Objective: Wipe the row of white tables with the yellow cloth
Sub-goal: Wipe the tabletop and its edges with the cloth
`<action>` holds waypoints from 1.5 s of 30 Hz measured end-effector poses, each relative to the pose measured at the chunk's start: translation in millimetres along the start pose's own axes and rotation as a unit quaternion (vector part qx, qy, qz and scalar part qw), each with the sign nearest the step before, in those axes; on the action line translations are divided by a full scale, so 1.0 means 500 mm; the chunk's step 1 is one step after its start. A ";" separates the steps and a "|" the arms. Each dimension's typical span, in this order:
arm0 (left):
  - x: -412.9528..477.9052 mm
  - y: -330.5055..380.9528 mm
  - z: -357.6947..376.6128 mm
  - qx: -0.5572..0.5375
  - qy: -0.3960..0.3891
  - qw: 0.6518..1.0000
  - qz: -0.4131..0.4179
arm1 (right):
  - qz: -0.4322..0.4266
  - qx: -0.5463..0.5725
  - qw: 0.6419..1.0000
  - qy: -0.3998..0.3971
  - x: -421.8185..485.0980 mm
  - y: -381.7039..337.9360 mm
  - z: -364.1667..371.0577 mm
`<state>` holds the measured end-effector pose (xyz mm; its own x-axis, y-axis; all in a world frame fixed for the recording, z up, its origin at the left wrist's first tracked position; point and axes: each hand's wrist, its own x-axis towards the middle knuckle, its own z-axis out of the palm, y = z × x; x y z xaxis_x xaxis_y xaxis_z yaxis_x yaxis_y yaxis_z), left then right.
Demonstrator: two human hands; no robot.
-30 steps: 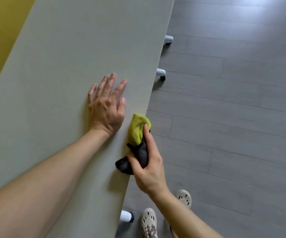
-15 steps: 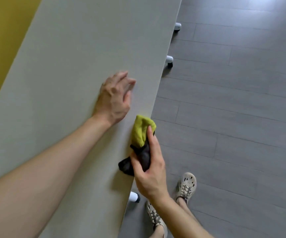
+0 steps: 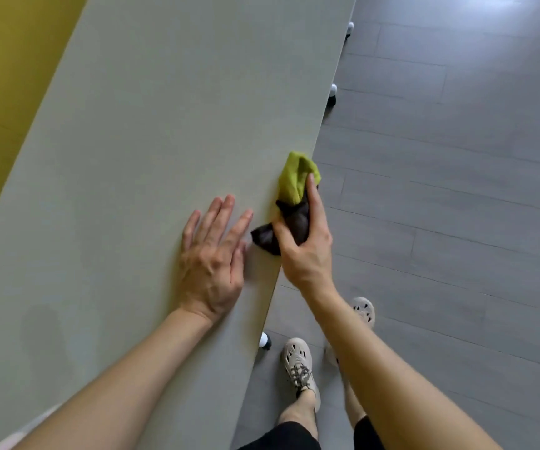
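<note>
Right hand (image 3: 304,251) is clamped round the cloth (image 3: 296,183), thumb on the near side, index finger stretched along the top w/ its tip on the yellow part. Cloth is bunched: yellow-green end sticks out fwd past the fingers, dark brown/black part is squeezed in the palm & pokes out to the left. It sits right at the table's (image 3: 151,141) right-hand edge, yellow end touching or just over the edge; can't tell how much is pressed onto the top vs. hanging off the side.

Left hand (image 3: 211,254) holds nothing: fingers apart, spread & laid flat, palm down on the table top, just beside the dark end of the cloth. Index fingertip is near the cloth, whether touching can't tell. Both forearms are bare.

Table top is a long pale grey-white surface running away diagonally up the frame. Faint darker smudge on it near the left forearm. Small white casters w/ black wheels (image 3: 331,95) peek out under the right edge, one near the feet & two further on. Beyond the far-left edge, a yellow wall (image 3: 5,76).

Floor (image 3: 456,157) is grey planks. Person's feet in beige perforated shoes (image 3: 299,362) w/ grey laces, dark shorts at bottom edge. No brand, label or writing readable anywhere.
</note>
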<state>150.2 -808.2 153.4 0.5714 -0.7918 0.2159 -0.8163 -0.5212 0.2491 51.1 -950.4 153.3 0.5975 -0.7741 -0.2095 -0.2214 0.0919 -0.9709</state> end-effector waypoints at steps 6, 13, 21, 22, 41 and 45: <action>0.001 -0.007 0.006 0.003 0.004 1.000 0.005 | -0.001 -0.012 0.998 -0.064 -0.143 0.007 -0.014; 0.000 -0.004 0.014 0.000 0.026 1.000 0.001 | 0.029 -0.043 0.998 0.020 0.109 -0.040 -0.018; 0.004 -0.002 0.007 -0.008 -0.004 1.000 0.001 | 0.009 0.000 0.997 -0.072 -0.380 0.059 0.016; 0.003 0.001 0.005 -0.008 -0.007 1.000 0.000 | 0.008 -0.003 0.997 -0.071 -0.369 0.057 0.016; -0.403 -0.035 -0.123 -0.029 -0.060 0.996 0.053 | -0.032 -0.051 0.997 -0.041 -0.538 0.109 0.058; -0.519 -0.049 -0.150 -0.004 -0.042 0.997 0.067 | 0.002 -0.053 0.998 0.024 -0.361 0.065 0.057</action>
<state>28.5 -566.1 161.9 0.4470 -0.8787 0.1675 -0.8843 -0.4057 0.2312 -41.8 -789.9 156.5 0.5601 -0.8026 -0.2052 -0.3052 0.0304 -0.9518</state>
